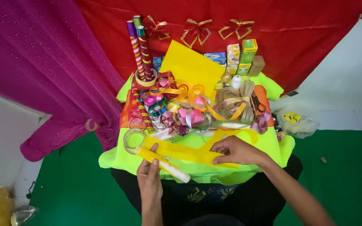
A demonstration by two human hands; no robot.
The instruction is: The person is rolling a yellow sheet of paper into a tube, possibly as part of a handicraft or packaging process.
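My left hand (149,175) grips a white tube (173,170) wrapped with yellow ribbon, near the front edge of a small table covered in neon-green cloth (269,144). A wide yellow ribbon strip (181,151) runs from the tube to the right. My right hand (236,150) presses down on that strip with its fingertips, and the strip loops on behind the hand. Just beyond both hands lies a heap of ribbons and bows (181,111) in pink, orange and teal.
Rolls of patterned wrapping paper (141,50) stand at the back left beside a yellow paper sheet (191,67). Small boxes (244,56), twine (241,98) and scissors (257,104) sit at the back right. A clear bag (296,121) lies right of the table. Red and magenta cloth hang behind.
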